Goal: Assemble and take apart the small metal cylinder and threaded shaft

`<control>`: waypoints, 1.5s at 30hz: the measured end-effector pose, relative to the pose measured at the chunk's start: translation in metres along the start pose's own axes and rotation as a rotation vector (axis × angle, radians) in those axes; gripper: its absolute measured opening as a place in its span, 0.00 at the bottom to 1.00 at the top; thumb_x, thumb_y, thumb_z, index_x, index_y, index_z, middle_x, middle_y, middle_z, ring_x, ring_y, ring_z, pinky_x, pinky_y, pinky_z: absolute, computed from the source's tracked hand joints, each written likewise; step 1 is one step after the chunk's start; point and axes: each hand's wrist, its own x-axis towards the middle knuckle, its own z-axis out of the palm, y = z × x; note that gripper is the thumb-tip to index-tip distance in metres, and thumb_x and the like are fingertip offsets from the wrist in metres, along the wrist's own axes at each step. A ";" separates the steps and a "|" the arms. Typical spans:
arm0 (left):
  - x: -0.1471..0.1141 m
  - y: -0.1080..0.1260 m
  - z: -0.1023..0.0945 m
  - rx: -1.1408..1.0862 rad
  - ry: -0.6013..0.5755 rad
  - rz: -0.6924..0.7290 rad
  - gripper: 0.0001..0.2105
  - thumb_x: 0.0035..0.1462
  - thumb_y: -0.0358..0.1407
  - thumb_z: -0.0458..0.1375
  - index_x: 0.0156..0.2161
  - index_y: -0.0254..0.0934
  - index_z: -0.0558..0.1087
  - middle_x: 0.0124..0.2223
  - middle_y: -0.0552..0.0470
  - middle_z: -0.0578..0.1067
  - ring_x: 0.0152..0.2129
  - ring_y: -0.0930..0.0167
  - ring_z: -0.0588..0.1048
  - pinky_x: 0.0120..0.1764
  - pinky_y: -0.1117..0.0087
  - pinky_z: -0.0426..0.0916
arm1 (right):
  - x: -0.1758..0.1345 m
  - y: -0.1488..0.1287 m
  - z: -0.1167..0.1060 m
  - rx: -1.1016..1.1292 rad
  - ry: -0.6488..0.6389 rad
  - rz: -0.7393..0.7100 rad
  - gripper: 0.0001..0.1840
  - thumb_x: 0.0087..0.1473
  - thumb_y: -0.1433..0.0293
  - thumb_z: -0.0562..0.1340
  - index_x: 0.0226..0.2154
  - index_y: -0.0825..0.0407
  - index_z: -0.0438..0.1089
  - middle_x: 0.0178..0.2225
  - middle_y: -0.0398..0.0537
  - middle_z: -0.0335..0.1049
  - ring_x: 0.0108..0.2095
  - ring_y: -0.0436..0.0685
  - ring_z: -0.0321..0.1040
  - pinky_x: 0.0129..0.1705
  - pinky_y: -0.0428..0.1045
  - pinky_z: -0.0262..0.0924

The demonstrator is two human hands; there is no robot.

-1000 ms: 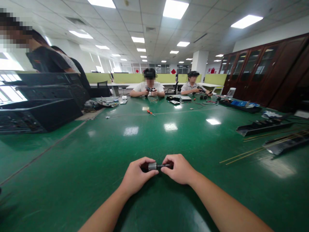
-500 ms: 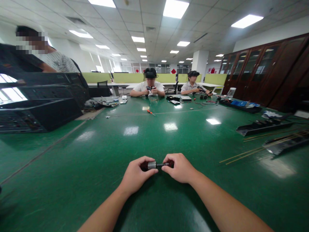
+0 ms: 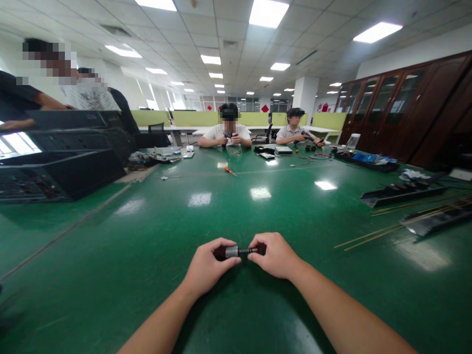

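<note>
A short grey metal cylinder with a thin dark shaft (image 3: 233, 251) lies level between my hands, low in the middle of the head view. My left hand (image 3: 210, 265) is curled round the cylinder end, thumb below and fingers above. At the shaft's right end, the thumb and fingers of my right hand (image 3: 276, 256) pinch around the tip. Some of the part is covered by the fingers, so its exact kind does not show. Both hands are just over the green tabletop (image 3: 147, 275).
An orange screwdriver (image 3: 230, 171) lies farther up the table. To the right are thin brass-coloured rods (image 3: 368, 239) and dark metal channels (image 3: 401, 194). A black computer case (image 3: 92, 174) stands at left. Two co-workers (image 3: 226, 135) sit across; other people stand at left.
My hands and the metal part stay almost in place, the right fingers shifting very slightly at the shaft. At left, the standing people have moved, and another head shows behind.
</note>
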 end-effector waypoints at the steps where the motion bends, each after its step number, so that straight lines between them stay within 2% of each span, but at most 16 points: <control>1: 0.000 0.000 0.000 -0.001 0.000 0.000 0.14 0.45 0.39 0.67 0.39 0.38 0.77 0.35 0.51 0.80 0.33 0.65 0.77 0.39 0.66 0.70 | 0.000 0.000 0.000 -0.003 0.003 0.000 0.03 0.48 0.69 0.66 0.30 0.50 0.75 0.27 0.42 0.74 0.28 0.51 0.67 0.31 0.45 0.55; 45: 0.000 0.004 -0.001 -0.004 0.000 -0.011 0.15 0.45 0.40 0.67 0.39 0.37 0.77 0.35 0.50 0.80 0.34 0.64 0.78 0.37 0.66 0.72 | 0.000 -0.002 -0.001 -0.049 -0.004 0.036 0.03 0.47 0.71 0.66 0.29 0.50 0.73 0.27 0.43 0.74 0.28 0.52 0.68 0.32 0.46 0.56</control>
